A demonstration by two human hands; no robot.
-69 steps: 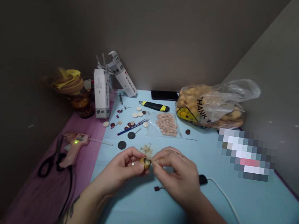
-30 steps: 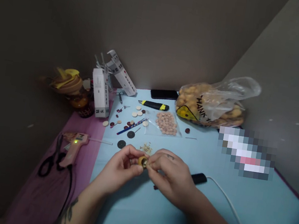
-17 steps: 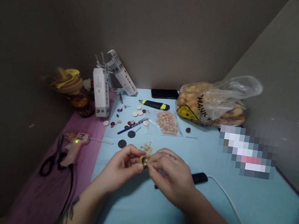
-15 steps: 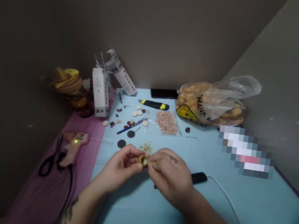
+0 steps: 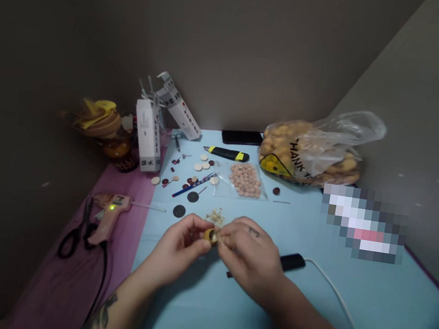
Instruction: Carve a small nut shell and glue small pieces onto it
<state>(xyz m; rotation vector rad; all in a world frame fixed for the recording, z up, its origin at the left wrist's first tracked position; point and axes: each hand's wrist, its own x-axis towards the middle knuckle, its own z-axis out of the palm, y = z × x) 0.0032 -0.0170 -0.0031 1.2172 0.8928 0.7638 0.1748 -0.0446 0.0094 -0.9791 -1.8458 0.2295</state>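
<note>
Right hand (image 5: 251,254) edged left onto hollow shell (image 5: 211,236) in left hand (image 5: 178,246).

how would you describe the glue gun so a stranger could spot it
Find the light blue mat; a purple cloth lies along its left edge. On that cloth, left of the left hand, lies the glue gun. It is pink with a lit green dot, unlike the black scissors beside it.

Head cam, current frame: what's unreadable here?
1. Small yellow-brown round piece: head view, mostly covered by fingertips of left hand and right hand.
2. Pixelated patch: head view, blurred out, contents unknown.
3. White cable: head view, far end lost in dark lower-right corner.
4. Pale crumb-like bits: head view, too small to identify.
</note>
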